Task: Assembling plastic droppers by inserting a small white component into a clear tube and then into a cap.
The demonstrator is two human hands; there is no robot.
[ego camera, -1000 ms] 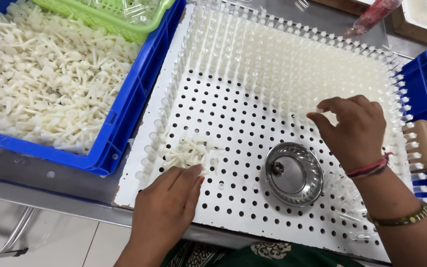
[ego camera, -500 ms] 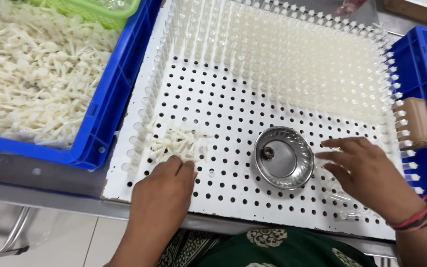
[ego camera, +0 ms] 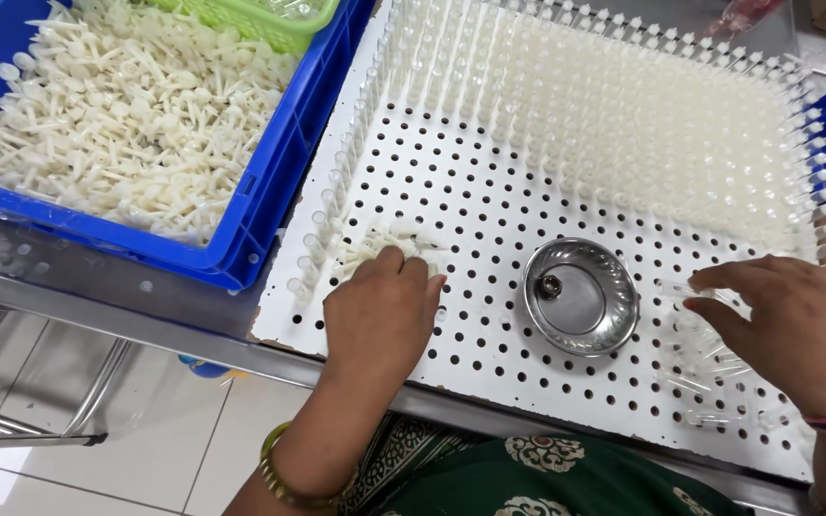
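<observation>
Two hands are working the perforated white tray [ego camera: 489, 182]: left hand [ego camera: 380, 320] pinching white plugs [ego camera: 375, 244], right hand [ego camera: 791, 325] grasping clear tubes [ego camera: 719, 368] beside the steel bowl [ego camera: 580, 296].

Small heap of white plastic pins [ego camera: 386, 245] on the perforated white board [ego camera: 489, 201], near its front-left corner, w/ left hand [ego camera: 381, 315] resting palm-down on the heap's near edge. Clear thin tubes [ego camera: 719, 368] lie loose & flat on the board's front-right part, under and beside the right hand [ego camera: 795, 330], fingers curled over them.
</observation>
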